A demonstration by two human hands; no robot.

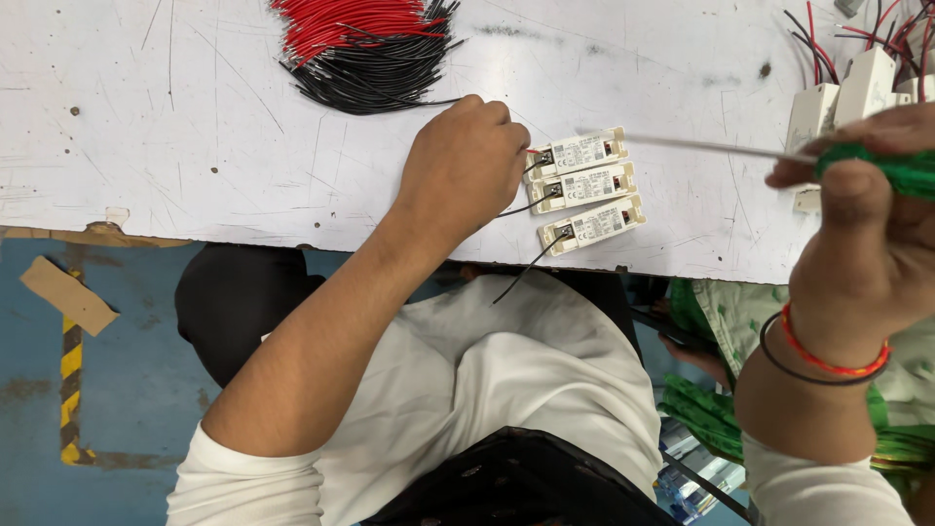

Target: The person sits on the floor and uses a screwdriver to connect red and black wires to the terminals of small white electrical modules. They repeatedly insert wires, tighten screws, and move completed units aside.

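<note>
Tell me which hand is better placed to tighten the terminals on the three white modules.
Probably the right hand: it holds the green-handled screwdriver, its shaft pointing at the white modules. The left hand is closed at their wired ends, steadying a wire.

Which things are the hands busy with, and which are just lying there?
In use:
- left hand at three small white boxes with black wires
- right hand holding a green-handled screwdriver

Lying about:
- bundle of red and black wires
- more white boxes at the table edge
- cardboard scrap on the floor
</note>
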